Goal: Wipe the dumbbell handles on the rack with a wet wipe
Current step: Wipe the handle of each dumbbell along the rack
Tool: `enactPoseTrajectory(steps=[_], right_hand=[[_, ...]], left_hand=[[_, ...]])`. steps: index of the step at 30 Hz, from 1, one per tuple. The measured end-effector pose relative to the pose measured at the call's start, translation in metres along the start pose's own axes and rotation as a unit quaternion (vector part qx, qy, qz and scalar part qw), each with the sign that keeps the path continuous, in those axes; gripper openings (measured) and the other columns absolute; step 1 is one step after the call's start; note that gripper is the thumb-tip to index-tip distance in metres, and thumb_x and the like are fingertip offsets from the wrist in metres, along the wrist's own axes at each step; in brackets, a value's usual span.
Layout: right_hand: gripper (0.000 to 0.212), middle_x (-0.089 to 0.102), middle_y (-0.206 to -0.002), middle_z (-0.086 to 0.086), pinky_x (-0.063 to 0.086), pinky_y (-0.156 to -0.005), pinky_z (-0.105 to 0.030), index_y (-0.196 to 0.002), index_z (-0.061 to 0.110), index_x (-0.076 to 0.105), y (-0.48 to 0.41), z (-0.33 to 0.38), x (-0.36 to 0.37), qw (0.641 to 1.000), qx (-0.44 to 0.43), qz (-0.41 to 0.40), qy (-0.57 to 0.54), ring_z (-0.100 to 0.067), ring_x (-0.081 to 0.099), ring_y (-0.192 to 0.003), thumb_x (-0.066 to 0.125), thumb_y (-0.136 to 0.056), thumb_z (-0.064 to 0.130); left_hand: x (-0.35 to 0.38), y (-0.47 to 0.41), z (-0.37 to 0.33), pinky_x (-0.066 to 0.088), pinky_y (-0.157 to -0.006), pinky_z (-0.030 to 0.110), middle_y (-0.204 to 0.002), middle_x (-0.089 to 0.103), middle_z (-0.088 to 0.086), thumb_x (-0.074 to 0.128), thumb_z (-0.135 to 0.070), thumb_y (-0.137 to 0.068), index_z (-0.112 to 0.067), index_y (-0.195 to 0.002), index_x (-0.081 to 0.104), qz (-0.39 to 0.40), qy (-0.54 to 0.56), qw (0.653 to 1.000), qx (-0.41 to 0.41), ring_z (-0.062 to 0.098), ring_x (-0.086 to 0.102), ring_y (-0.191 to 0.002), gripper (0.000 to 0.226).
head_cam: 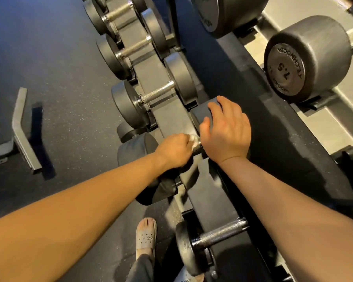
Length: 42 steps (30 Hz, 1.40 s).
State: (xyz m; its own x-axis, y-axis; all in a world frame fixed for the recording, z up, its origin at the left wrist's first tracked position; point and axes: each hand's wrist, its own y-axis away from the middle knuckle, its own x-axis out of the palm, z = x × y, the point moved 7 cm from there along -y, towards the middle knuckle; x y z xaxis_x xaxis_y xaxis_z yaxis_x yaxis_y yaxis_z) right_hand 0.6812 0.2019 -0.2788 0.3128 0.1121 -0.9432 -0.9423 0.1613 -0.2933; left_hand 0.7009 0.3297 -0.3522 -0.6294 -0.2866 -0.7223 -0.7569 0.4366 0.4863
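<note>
My left hand [174, 151] is closed around the handle of a black dumbbell [139, 151] on the lower rack tier, with a white wet wipe [194, 140] bunched between its fingers and the bar. My right hand [226, 133] rests with spread fingers on that dumbbell's inner head [204, 110]; it holds nothing. The handle itself is almost hidden under both hands. More dumbbells with bare knurled steel handles lie along the rack: one just beyond [157, 92] and one nearer to me [218, 234].
The dark rack [171, 117] runs diagonally from top centre to bottom right. An upper tier carries larger dumbbells, one marked 7.5 [306, 58]. A grey bench foot [22, 131] lies on the speckled rubber floor at left. My sandalled foot [146, 238] stands beside the rack.
</note>
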Motion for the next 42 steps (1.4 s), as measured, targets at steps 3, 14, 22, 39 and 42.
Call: enactPoseTrajectory(steps=[3, 14, 22, 39, 42], right_hand=[[0.045, 0.055, -0.141, -0.012, 0.048, -0.089, -0.037, -0.133, 0.01, 0.058, -0.001, 0.0, 0.0, 1.0, -0.003, 0.001, -0.003, -0.027, 0.054, -0.126, 0.039, -0.099, 0.032], [0.046, 0.055, -0.142, -0.012, 0.048, -0.093, -0.04, -0.134, 0.011, 0.059, 0.0, -0.001, 0.0, 1.0, -0.001, -0.001, -0.008, -0.027, 0.054, -0.127, 0.039, -0.099, 0.033], [0.045, 0.055, -0.142, -0.013, 0.049, -0.091, -0.04, -0.133, 0.01, 0.059, 0.0, -0.002, 0.002, 1.0, -0.005, -0.001, -0.014, -0.028, 0.054, -0.126, 0.041, -0.099, 0.032], [0.045, 0.055, -0.143, -0.012, 0.049, -0.092, -0.038, -0.134, 0.011, 0.059, -0.001, -0.004, 0.005, 1.0, 0.007, 0.005, -0.01, -0.027, 0.054, -0.127, 0.041, -0.099, 0.034], [0.046, 0.055, -0.144, -0.011, 0.049, -0.092, -0.038, -0.135, 0.012, 0.059, -0.001, -0.004, 0.005, 1.0, 0.01, 0.009, -0.008, -0.026, 0.054, -0.127, 0.04, -0.099, 0.035]], left_hand=[[-0.015, 0.012, 0.003, 0.047, -0.072, 0.038, -0.1, 0.067, 0.014, 0.058, -0.018, -0.094, -0.014, -0.095, 0.066, -0.031, -0.203, 0.978, 0.027, 0.034, 0.064, -0.092, 0.009], [-0.009, -0.013, -0.012, 0.035, -0.052, 0.028, -0.055, 0.053, -0.003, 0.054, -0.033, -0.102, -0.017, -0.06, 0.055, -0.088, 0.198, 0.975, -0.047, 0.018, 0.047, -0.055, 0.044], [-0.025, -0.002, 0.009, 0.055, -0.078, 0.039, -0.1, 0.071, 0.014, 0.06, -0.023, -0.096, -0.01, -0.098, 0.072, -0.05, -0.166, 0.985, -0.005, 0.034, 0.068, -0.093, 0.018], [-0.018, 0.007, 0.006, 0.053, -0.084, 0.039, -0.116, 0.065, 0.011, 0.062, -0.022, -0.096, -0.011, -0.116, 0.069, 0.068, -0.369, 0.926, 0.05, 0.028, 0.065, -0.103, 0.024], [-0.013, 0.006, 0.006, 0.052, -0.088, 0.039, -0.117, 0.066, 0.01, 0.064, -0.024, -0.098, -0.013, -0.126, 0.064, 0.129, -0.42, 0.896, 0.06, 0.03, 0.065, -0.106, 0.03]])
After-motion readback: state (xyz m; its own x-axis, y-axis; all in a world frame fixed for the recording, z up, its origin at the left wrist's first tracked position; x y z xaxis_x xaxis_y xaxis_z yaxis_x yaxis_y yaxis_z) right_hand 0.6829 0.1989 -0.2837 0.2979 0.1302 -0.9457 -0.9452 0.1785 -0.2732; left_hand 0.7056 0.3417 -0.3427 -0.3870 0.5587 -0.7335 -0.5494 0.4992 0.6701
